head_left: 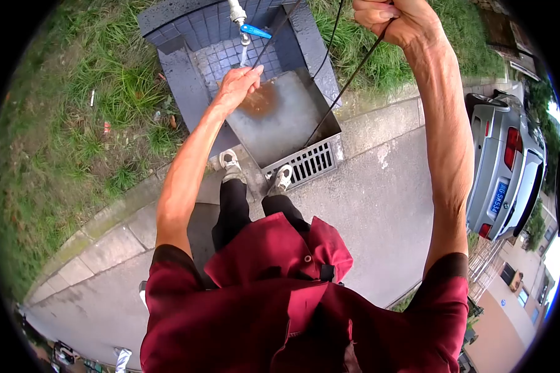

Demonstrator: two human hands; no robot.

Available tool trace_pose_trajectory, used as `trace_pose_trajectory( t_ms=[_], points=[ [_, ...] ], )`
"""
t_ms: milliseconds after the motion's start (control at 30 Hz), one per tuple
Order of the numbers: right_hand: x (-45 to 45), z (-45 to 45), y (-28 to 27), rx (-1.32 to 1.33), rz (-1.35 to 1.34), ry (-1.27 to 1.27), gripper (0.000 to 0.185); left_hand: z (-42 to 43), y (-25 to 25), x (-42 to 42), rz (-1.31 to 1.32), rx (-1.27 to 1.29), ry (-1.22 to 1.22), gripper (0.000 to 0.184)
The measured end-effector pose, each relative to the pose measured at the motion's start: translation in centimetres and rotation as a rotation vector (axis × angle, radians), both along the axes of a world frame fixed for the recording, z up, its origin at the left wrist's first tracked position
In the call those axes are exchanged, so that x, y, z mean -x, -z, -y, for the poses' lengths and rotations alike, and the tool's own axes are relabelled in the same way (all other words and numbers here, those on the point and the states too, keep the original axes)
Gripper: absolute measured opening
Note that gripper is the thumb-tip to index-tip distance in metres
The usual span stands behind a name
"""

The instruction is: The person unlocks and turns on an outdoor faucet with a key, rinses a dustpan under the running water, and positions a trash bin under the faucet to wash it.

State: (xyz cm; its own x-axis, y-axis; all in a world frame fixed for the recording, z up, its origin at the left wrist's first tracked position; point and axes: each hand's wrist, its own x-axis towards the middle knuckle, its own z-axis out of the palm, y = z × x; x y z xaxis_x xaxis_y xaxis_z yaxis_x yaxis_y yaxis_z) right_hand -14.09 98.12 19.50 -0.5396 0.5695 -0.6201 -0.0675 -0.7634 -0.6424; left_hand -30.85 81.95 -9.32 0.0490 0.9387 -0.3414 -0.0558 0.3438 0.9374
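A large, shallow metal pan (283, 124), with a brown rusty patch inside, sits tilted on the front of a tiled outdoor sink (183, 87). My left hand (239, 86) is closed at its left side, around a thin dark rod (277, 34) that runs up out of view. My right hand (392, 20), raised at the top, grips another thin dark rod (354, 73) reaching down into the pan's near right corner. Water runs from a tap (244, 38) with a blue lever into the sink, just beyond my left hand. The rods' upper joins are out of view.
A metal drain grate (311, 165) lies at the pan's near edge, close to my shoes (283, 177). A kerb (379, 127) borders the pavement. Grass (74, 124) grows on both sides of the sink. A silver car (501, 168) is parked at the right.
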Motion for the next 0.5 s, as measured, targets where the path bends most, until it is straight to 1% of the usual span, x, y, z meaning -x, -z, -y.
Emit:
trace_pose_trajectory(
  t_ms=[33,67,133,167,200,267,300,333,367,400,433,500],
  points=[
    [-0.9,0.7,-0.7,0.004,-0.089,-0.118,0.029,0.5,-0.7,-0.2,0.037,-0.009,0.046,0.041],
    [-1.3,1.6,-0.8,0.011,-0.092,-0.116,0.029,0.8,-0.9,-0.4,0.034,-0.002,0.047,0.041],
    [-1.3,4.2,-1.4,-0.125,-0.049,-0.108,0.031,0.7,-0.8,-0.7,0.092,-0.024,0.099,0.041],
    [-0.9,5.8,-1.8,-0.146,0.019,-0.06,0.032,0.5,-0.7,-0.7,0.01,-0.047,0.124,0.043],
    [-0.9,7.0,-1.8,-0.166,0.053,-0.044,0.031,0.2,-0.4,-0.7,0.004,-0.048,0.128,0.043],
    [-0.8,9.1,-1.8,-0.249,0.12,-0.005,0.031,-0.6,0.0,-0.8,-0.237,-0.224,0.085,0.046],
    [-0.9,9.9,-1.4,-0.285,0.126,0.001,0.03,-1.0,-0.7,-0.5,-0.301,-0.127,0.12,0.046],
    [-0.9,10.5,-0.9,-0.321,0.134,0.007,0.029,-1.3,-0.5,-0.5,-0.302,-0.132,0.126,0.046],
    [-1.0,11.2,-0.4,-0.311,0.098,0.02,0.028,-1.7,-0.2,-0.4,-0.36,-0.098,0.147,0.046],
    [-1.0,11.5,0.1,-0.318,0.135,0.034,0.028,-2.2,0.2,-0.1,-0.422,-0.065,0.166,0.046],
    [-1.0,11.6,0.2,-0.349,0.131,0.033,0.027,-2.5,0.8,-0.3,-0.43,-0.13,0.122,0.046],
    [-1.2,11.8,0.5,-0.372,0.127,0.04,0.027,-2.9,0.9,0.2,-0.484,-0.111,0.131,0.045]
  ],
)
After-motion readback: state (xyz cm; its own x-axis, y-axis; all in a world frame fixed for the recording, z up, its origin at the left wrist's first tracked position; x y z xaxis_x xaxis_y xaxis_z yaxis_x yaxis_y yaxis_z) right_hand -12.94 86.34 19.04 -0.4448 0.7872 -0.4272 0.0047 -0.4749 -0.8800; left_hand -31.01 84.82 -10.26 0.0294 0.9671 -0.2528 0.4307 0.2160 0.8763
